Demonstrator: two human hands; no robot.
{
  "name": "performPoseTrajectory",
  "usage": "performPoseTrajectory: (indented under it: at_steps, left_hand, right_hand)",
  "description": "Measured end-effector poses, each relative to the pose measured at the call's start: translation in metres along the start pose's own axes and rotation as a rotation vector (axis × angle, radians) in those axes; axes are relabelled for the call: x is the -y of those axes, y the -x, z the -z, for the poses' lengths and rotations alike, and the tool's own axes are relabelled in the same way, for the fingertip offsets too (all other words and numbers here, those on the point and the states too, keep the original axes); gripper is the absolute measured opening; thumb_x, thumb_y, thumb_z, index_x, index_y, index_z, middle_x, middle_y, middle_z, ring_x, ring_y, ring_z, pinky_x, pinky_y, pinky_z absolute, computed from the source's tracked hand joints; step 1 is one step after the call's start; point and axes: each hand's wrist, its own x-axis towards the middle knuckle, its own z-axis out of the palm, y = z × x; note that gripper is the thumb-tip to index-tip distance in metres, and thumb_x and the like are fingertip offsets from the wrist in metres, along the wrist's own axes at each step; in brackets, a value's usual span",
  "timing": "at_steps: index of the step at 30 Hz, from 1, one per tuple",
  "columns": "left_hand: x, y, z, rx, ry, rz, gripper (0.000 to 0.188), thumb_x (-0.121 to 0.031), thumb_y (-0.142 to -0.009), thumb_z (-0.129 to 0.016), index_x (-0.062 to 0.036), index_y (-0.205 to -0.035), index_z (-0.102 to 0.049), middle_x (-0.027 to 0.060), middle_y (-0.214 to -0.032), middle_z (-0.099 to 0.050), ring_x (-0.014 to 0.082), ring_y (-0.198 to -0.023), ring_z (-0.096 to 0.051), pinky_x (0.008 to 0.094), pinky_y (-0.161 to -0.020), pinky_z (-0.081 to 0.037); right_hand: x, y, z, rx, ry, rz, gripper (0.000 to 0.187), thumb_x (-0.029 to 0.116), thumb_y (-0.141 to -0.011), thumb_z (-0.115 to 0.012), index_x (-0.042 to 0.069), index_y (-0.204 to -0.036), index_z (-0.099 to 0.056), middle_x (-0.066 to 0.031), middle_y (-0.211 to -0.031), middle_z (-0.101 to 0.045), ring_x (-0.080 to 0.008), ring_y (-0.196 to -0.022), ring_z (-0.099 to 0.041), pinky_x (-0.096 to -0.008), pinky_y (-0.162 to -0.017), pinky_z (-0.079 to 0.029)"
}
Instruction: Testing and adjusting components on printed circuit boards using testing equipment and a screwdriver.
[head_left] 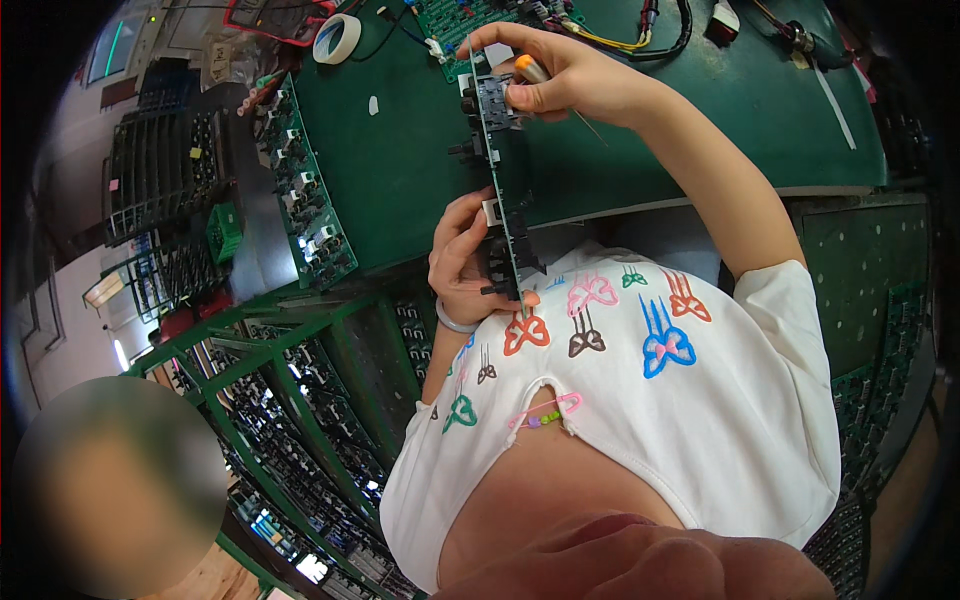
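Held edge-on in front of my chest is a circuit board [497, 165] with black connectors and white parts along it. My left hand [462, 262] is closed around its near end, fingers on the left side. At the far end my right hand [570, 78] grips the same board, its index finger over the top edge and its thumb by a black connector. Tucked in the right hand is a screwdriver [531, 69] with an orange-tipped handle; its thin shaft points down and right, away from the board.
On the green table [400, 180], another populated board [305, 185] lies at the left edge. A tape roll [337, 39], a green board [440, 20] and cables [640, 42] lie at the back. Green racks [270, 350] of boards stand left, and a person [120, 490] is at lower left.
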Motion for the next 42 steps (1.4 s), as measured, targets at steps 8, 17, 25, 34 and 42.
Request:
performPoseTrajectory:
  at_steps: [8,17,25,34,42]
  left_hand:
    - [-0.015,-0.021,0.000,-0.023,-0.140,-0.019,0.084,-0.025,-0.051,-0.095,-0.0004,-0.125,-0.063,0.0243,-0.127,-0.058,0.0372,-0.116,-0.057,0.0446,-0.099,-0.046]
    - [0.005,-0.024,0.013,0.231,-0.774,0.083,0.075,-0.024,-0.057,-0.088,-0.0040,-0.125,-0.064,0.0126,-0.134,-0.055,0.0332,-0.121,-0.052,0.0521,-0.108,-0.036]
    - [0.002,-0.023,0.026,0.151,-0.799,0.049,0.071,-0.049,-0.075,-0.077,-0.0077,-0.131,-0.060,0.0181,-0.145,-0.046,0.0392,-0.130,-0.044,0.0541,-0.109,-0.034]
    - [0.061,-0.004,0.083,-0.431,-0.612,0.223,0.021,-0.010,-0.093,-0.062,-0.0014,-0.112,-0.067,0.0131,-0.114,-0.063,0.0278,-0.105,-0.061,0.0354,-0.092,-0.049]
    - [0.073,-0.010,0.081,-0.441,-0.526,0.195,0.003,-0.003,-0.088,-0.067,-0.0006,-0.089,-0.068,0.0083,-0.087,-0.060,0.0183,-0.074,-0.060,0.0284,-0.066,-0.049]
  right_hand:
    - [0.012,0.006,0.026,-0.171,0.759,0.394,0.063,0.038,-0.089,-0.071,0.025,-0.145,-0.045,-0.0061,-0.105,-0.070,-0.0190,-0.075,-0.065,-0.0332,-0.063,-0.052]
    - [0.029,0.091,0.124,-0.996,1.709,-0.447,0.051,0.045,-0.094,-0.059,0.034,-0.142,-0.044,-0.0182,-0.098,-0.070,-0.0413,-0.094,-0.066,-0.0488,-0.072,-0.052]
    - [0.018,0.104,0.170,-0.758,1.645,-0.391,0.044,0.034,-0.093,-0.062,0.034,-0.135,-0.051,-0.0155,-0.102,-0.070,-0.0393,-0.094,-0.066,-0.0492,-0.072,-0.052]
    - [0.034,0.028,0.018,-0.440,1.226,0.064,0.034,0.029,-0.089,-0.071,0.015,-0.119,-0.061,-0.0114,-0.087,-0.066,-0.0309,-0.072,-0.066,-0.0395,-0.063,-0.051]
    - [-0.021,-0.031,-0.045,-0.105,1.354,0.365,0.016,0.026,-0.089,-0.067,0.013,-0.097,-0.062,-0.0044,-0.087,-0.061,-0.0275,-0.066,-0.065,-0.0395,-0.055,-0.051]
